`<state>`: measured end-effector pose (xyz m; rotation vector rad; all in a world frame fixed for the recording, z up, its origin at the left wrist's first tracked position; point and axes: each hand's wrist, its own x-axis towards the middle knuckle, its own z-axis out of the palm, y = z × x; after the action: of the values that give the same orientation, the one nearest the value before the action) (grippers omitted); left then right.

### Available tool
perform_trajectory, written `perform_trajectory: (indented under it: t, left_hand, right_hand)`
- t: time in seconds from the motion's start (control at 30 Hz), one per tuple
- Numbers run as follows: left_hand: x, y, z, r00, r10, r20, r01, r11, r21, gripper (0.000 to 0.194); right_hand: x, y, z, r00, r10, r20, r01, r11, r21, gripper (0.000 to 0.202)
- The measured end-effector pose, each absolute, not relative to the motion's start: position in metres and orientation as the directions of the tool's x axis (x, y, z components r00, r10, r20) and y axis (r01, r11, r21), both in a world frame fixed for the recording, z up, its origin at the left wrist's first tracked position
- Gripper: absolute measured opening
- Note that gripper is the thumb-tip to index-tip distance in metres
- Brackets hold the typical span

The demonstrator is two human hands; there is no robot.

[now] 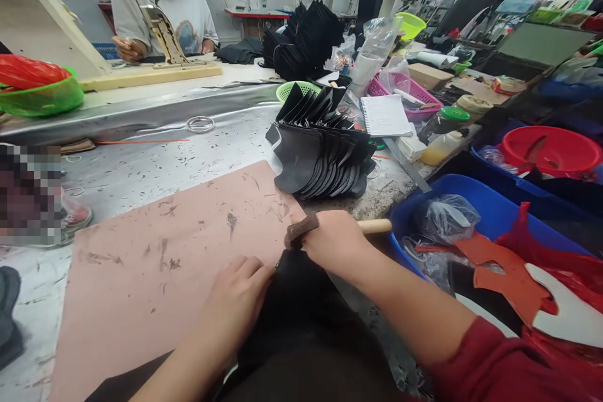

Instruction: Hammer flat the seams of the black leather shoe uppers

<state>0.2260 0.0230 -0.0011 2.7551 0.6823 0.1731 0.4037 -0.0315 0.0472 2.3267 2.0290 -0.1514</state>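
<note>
My right hand (pixel 336 240) is closed round the wooden handle of a hammer (pixel 375 226). The hammer's dark head sits just above the near right edge of a pinkish board (pixel 188 245). My left hand (pixel 238 292) rests at that edge, its fingers bent and pressed on the rim of a black sheet piece (pixel 301 282). Where that piece ends and the dark clothing below begins, I cannot make out. Another black piece (pixel 129 380) lies under my left forearm. Beyond the board stands a fanned stack of black cut pieces (pixel 320 160).
On the right are a blue tub (pixel 400 226) of scraps and a red basin (pixel 551 147). A metal ruler (pixel 407 166) and a notebook (pixel 384 116) lie behind the stack. Across the table a person (pixel 198 12) sits by a sewing machine (pixel 164 34). A green basket (pixel 42 97) stands left.
</note>
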Motion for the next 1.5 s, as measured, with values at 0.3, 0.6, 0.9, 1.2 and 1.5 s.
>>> perform_trajectory:
  t: [0.3, 0.6, 0.9, 1.2, 1.5]
  left_hand:
    - [0.216, 0.023, 0.004, 0.894, 0.448, 0.003, 0.419, -0.839, 0.346, 0.026]
    - [0.201, 0.021, 0.008, 0.89, 0.453, -0.047, 0.436, -0.817, 0.378, 0.028]
    - [0.188, 0.018, 0.011, 0.881, 0.46, -0.109, 0.464, -0.795, 0.391, 0.034]
    - [0.173, 0.016, 0.008, 0.865, 0.496, -0.075, 0.478, -0.769, 0.425, 0.034]
    - [0.157, 0.015, 0.01, 0.865, 0.493, -0.091, 0.482, -0.769, 0.42, 0.032]
  right_hand:
    - [0.389, -0.038, 0.051, 0.055, 0.99, -0.128, 0.99, -0.07, -0.123, 0.022]
    - [0.377, -0.037, 0.054, 0.011, 0.988, -0.156, 0.988, -0.034, -0.152, 0.023]
    - [0.364, -0.039, 0.057, -0.038, 0.976, -0.213, 0.986, 0.002, -0.164, 0.023]
    - [0.349, -0.038, 0.056, -0.097, 0.969, -0.227, 0.976, 0.048, -0.214, 0.02]
    - [0.335, -0.039, 0.055, -0.133, 0.966, -0.223, 0.976, 0.088, -0.199, 0.02]
